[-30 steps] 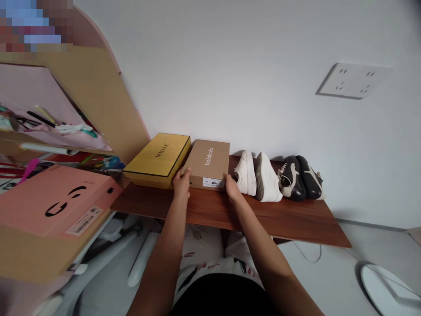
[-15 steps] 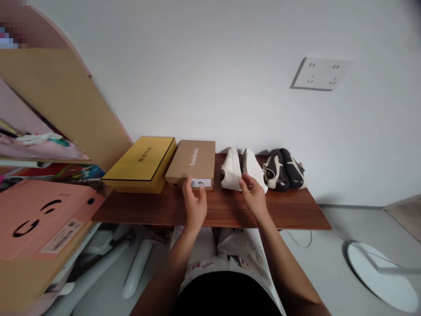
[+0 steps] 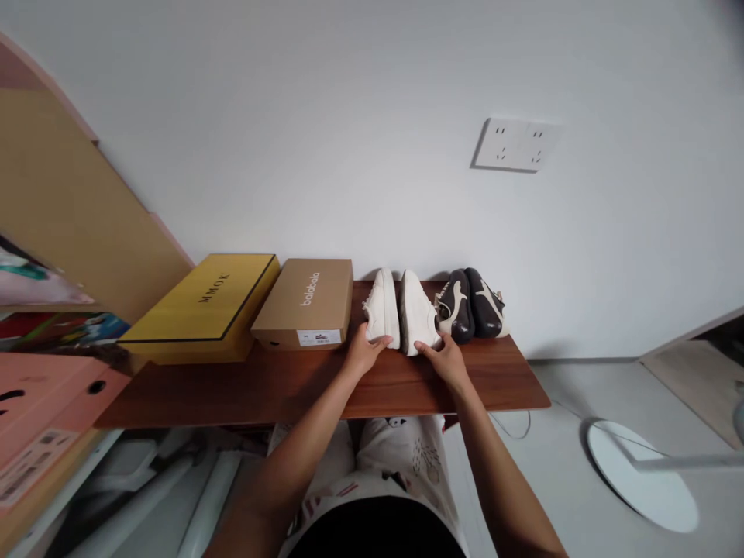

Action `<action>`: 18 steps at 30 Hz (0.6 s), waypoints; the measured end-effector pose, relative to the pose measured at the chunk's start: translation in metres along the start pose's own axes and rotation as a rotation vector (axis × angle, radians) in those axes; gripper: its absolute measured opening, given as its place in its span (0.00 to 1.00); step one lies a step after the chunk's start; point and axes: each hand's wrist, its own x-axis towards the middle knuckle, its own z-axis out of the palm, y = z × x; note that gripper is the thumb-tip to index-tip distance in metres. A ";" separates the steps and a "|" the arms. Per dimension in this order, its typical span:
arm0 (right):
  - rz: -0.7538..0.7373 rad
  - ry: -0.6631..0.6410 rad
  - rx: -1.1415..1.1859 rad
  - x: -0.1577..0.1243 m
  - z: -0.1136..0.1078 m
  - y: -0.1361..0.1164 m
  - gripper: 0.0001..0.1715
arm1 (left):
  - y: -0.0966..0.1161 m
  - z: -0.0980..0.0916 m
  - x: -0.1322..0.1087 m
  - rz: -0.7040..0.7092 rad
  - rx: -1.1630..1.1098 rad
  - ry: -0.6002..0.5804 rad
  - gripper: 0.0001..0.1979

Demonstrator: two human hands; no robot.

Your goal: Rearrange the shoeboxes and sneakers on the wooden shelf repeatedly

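Note:
Two white sneakers (image 3: 384, 306) stand side by side on a dark reddish-brown wooden board (image 3: 279, 391), toes toward the wall and a narrow gap between them. My left hand (image 3: 365, 353) grips the heel of the left sneaker, thumb across its back and fingers along its outer side. At the heel of the right sneaker (image 3: 417, 310), my right hand (image 3: 447, 360) holds on in the same way, thumb on the inner side. A pair of black and cream sneakers (image 3: 487, 306) sits just right of the white pair.
Left of the shoes lie a brown shoebox (image 3: 308, 298) and a yellow box (image 3: 203, 302). A pink box (image 3: 46, 403) rests on a lower-left shelf. Behind the board is a white wall with a socket panel (image 3: 514, 145). A round white base (image 3: 642, 477) stands on the floor at right.
My left hand has moved from in front of the brown shoebox to the left white sneaker and taken hold. My right hand now grips the right one, which stands straighter. The view has shifted right.

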 end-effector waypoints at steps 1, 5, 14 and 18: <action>0.003 -0.057 0.035 0.002 -0.001 -0.001 0.42 | 0.004 -0.001 0.000 -0.005 0.026 -0.023 0.30; -0.119 -0.231 0.150 0.010 -0.007 -0.013 0.33 | 0.029 -0.011 0.002 0.047 0.184 -0.038 0.24; -0.418 -0.365 -0.700 0.022 -0.018 -0.065 0.20 | 0.087 -0.025 0.006 0.317 1.022 -0.324 0.20; -0.485 -0.437 -0.943 0.026 -0.009 -0.080 0.19 | 0.092 -0.014 0.008 0.345 1.195 -0.374 0.21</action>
